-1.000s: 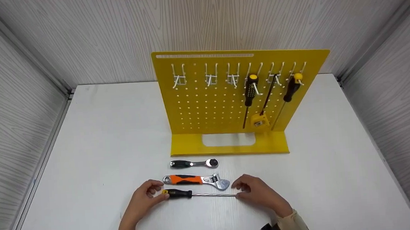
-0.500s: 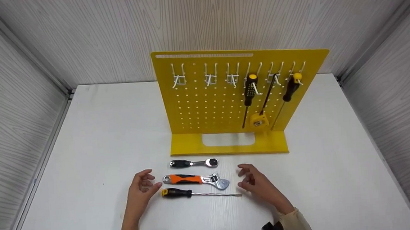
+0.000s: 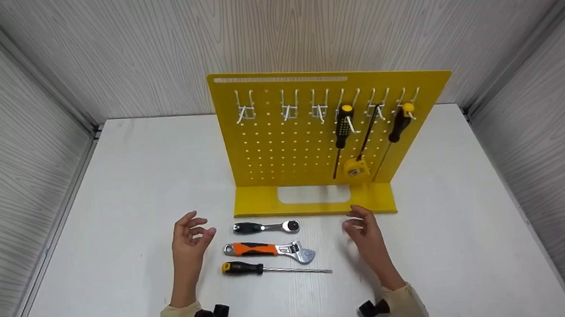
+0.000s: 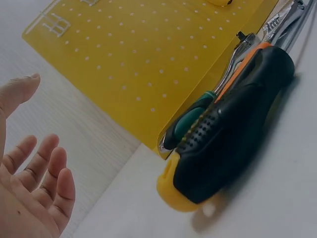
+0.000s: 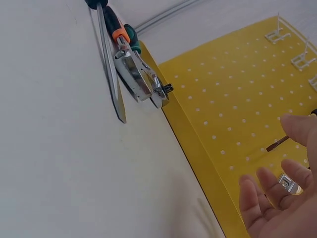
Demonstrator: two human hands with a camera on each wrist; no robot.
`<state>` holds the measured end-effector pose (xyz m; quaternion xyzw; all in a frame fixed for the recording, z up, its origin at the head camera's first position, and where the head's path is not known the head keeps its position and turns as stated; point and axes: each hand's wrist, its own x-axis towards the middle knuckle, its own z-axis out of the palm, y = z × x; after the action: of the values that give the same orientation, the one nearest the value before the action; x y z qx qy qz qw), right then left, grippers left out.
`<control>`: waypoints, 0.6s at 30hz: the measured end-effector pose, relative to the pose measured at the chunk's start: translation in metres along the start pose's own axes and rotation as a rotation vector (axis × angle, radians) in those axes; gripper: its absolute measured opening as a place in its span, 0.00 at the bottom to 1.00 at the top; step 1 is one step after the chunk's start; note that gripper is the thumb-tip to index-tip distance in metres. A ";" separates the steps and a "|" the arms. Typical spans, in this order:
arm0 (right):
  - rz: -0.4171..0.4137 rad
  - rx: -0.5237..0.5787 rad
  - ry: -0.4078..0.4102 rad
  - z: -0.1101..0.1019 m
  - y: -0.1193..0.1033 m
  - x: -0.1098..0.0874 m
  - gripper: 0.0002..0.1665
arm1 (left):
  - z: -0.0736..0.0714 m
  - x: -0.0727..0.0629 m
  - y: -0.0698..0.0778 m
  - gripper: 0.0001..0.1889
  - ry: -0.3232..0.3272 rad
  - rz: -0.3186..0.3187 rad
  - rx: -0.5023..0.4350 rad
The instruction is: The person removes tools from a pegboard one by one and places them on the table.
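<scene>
Three tools lie in a row on the white table. Nearest me is a flathead screwdriver (image 3: pixel 243 268) with a black and yellow handle pointing left. Behind it lies an adjustable wrench (image 3: pixel 255 249) with an orange and black grip, and farthest back a ratchet wrench (image 3: pixel 248 228). My left hand (image 3: pixel 188 239) is raised to the left of the handles, fingers loosely bent and holding nothing. Off the right ends of the tools, my right hand (image 3: pixel 365 230) is likewise raised and holds nothing; its fingertips overlap the board's base in the head view.
A yellow pegboard (image 3: pixel 282 153) stands behind the tools with a row of white hooks (image 3: pixel 289 111). On its right side hang a screwdriver (image 3: pixel 344 129), a tape measure (image 3: pixel 357 168) below a black strap, and another screwdriver (image 3: pixel 400 123). Wood-grain panels (image 3: pixel 156 53) enclose the table.
Both hands have let go of the screwdriver's two ends and moved forward and apart, up beside the row. The three tools stay lying on the table.
</scene>
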<state>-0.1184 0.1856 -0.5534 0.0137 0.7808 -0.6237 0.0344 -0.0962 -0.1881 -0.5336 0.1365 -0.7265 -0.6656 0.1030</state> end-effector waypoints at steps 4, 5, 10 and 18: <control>0.027 0.011 0.022 0.000 -0.001 0.003 0.31 | 0.009 0.007 0.009 0.30 -0.027 0.013 0.004; 0.031 0.017 0.023 0.000 -0.002 0.004 0.31 | 0.011 0.008 0.012 0.30 -0.030 0.017 0.001; 0.037 0.041 0.037 0.000 -0.008 0.012 0.31 | 0.022 0.016 0.025 0.29 -0.049 0.046 -0.001; -0.014 0.095 0.053 0.005 -0.020 0.027 0.33 | 0.046 0.027 0.039 0.28 -0.093 0.088 -0.042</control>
<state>-0.1465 0.1760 -0.5366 0.0266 0.7511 -0.6596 0.0087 -0.1391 -0.1512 -0.5004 0.0712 -0.7215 -0.6813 0.1012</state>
